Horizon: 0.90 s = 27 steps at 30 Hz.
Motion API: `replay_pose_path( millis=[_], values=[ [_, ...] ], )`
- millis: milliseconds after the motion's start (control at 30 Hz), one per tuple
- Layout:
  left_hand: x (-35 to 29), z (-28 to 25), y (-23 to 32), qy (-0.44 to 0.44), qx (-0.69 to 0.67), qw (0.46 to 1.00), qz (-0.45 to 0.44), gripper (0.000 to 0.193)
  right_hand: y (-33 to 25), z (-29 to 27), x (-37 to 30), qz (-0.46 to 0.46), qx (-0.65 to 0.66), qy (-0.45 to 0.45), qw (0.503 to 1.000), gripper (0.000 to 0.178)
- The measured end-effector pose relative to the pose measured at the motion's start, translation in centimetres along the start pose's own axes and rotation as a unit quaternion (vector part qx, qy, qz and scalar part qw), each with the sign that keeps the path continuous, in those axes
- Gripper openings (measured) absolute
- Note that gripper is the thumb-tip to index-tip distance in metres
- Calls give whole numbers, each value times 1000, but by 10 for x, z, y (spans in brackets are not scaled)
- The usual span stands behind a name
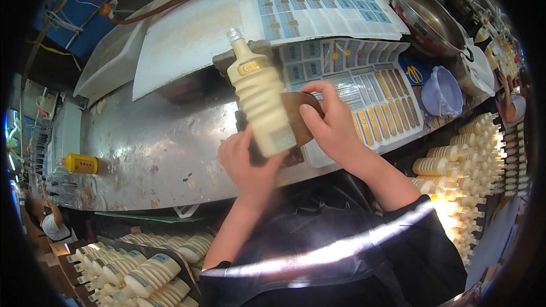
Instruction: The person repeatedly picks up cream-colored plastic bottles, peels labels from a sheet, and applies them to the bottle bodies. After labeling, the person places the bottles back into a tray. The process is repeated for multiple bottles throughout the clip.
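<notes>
A cream bottle [259, 102] with a ribbed body and a clear threaded neck lies tilted over a small dark stand [263, 48]. It carries a gold label near the shoulder and a greyish rectangular label near the base. My left hand [248, 164] is closed around the bottle's base end. In my right hand [335, 128] is a flat brown scraper-like piece [300, 115], held between thumb and fingers against the bottle's right side. Just beyond that hand lies a tray [422, 120] with sheets of gold and blue-grey labels [372, 122].
More label sheets [318, 11] lie on a white board [193, 31] at the back. A lilac bucket [442, 92] and a large metal basin [429, 14] stand at right. A yellow container [81, 164] lies at left. Stacked cream bottles [151, 276] fill both lower sides; people work farther off.
</notes>
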<state>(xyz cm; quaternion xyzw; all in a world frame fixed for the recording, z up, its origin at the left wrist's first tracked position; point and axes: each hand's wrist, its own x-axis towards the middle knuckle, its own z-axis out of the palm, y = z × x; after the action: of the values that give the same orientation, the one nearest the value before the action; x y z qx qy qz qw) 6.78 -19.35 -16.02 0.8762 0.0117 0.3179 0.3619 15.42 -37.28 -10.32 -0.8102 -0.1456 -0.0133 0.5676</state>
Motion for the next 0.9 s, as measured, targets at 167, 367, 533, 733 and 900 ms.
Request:
replay_pose_path(
  millis=[167,367,533,733,900],
  values=[
    [0,1,-1,10,6,1000,9,81,-21,21,3,-8,-88,2,996,29],
    [-2,-2,-2,13,5,1000,3,78,-32,30,-6,-38,-124,-30,991,32],
    [1,-4,-4,6,-2,1000,8,77,-25,13,-18,-7,-144,-43,989,32],
    [3,2,-2,27,24,999,31,77,-34,18,-39,-39,-140,-91,985,30],
    [3,-3,-3,11,19,999,23,75,-38,13,-39,-14,-183,-84,979,27]
  ],
)
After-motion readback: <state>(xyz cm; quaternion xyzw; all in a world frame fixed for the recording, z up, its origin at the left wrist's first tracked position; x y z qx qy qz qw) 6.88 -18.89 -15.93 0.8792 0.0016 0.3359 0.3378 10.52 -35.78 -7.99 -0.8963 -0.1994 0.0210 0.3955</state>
